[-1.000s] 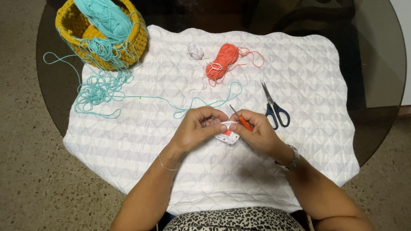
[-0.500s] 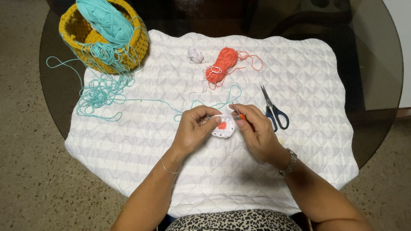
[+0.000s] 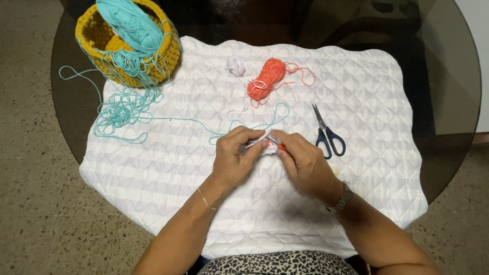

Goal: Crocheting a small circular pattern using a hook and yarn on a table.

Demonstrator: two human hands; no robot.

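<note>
My left hand (image 3: 234, 155) pinches a small white crochet piece (image 3: 260, 145) over the middle of the white quilted mat (image 3: 168, 168). My right hand (image 3: 300, 163) grips an orange-handled crochet hook (image 3: 277, 145) whose tip meets the piece. A turquoise yarn strand (image 3: 239, 124) runs from my hands leftward to a loose tangle (image 3: 119, 109). Most of the piece is hidden between my fingers.
A yellow crocheted basket (image 3: 97, 38) holding a turquoise skein (image 3: 130, 23) stands at the back left. An orange yarn bundle (image 3: 267, 79) and a small white yarn ball (image 3: 235, 66) lie at the back. Blue-handled scissors (image 3: 328, 135) lie right of my hands. The round glass table (image 3: 448, 102) edges the mat.
The crochet piece, earlier turned flat showing an orange centre, is now folded between my fingers. Both hands shifted slightly and drew closer together.
</note>
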